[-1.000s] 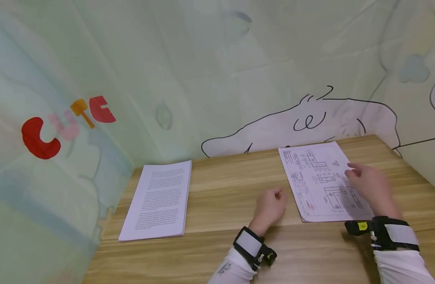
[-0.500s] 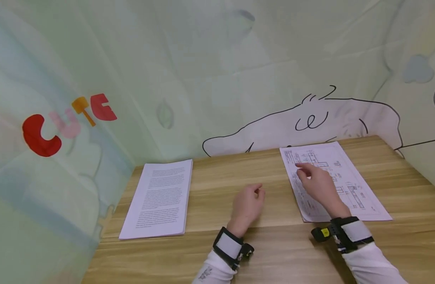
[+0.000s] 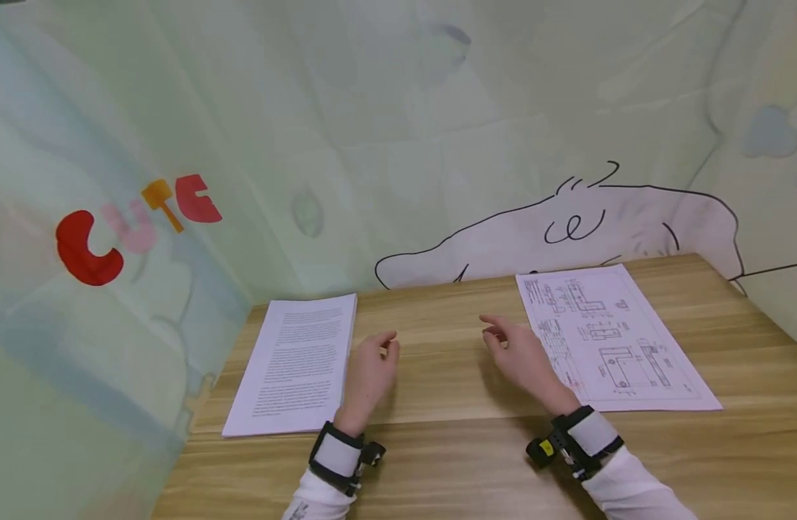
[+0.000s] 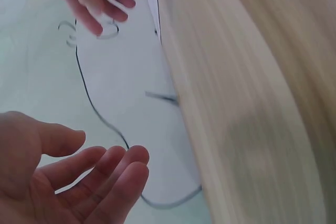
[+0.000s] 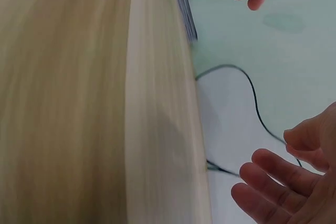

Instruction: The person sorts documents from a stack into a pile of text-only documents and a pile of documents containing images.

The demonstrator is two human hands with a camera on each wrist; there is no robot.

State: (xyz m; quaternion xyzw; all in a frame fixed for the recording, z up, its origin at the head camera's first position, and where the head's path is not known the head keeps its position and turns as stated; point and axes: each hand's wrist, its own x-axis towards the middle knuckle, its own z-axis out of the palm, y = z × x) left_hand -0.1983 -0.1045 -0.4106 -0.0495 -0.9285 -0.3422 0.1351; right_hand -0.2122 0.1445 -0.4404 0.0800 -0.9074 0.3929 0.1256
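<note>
Both hands are bare of any load, the left hand (image 3: 370, 372) just beside the stack of printed text pages (image 3: 294, 368), the right hand (image 3: 522, 357) near the left edge of the technical drawing (image 3: 613, 332); their fingers are loosely bent, thumbs parted from fingertips; both papers lie flat, well apart on the worktop (image 3: 450, 469); with each squarely laid, any arranging looks done, though what is left cannot be told; the right hand and wrist hide part of the drawing's edge; the print is too small to read; the wrist views cut both papers off.
</note>
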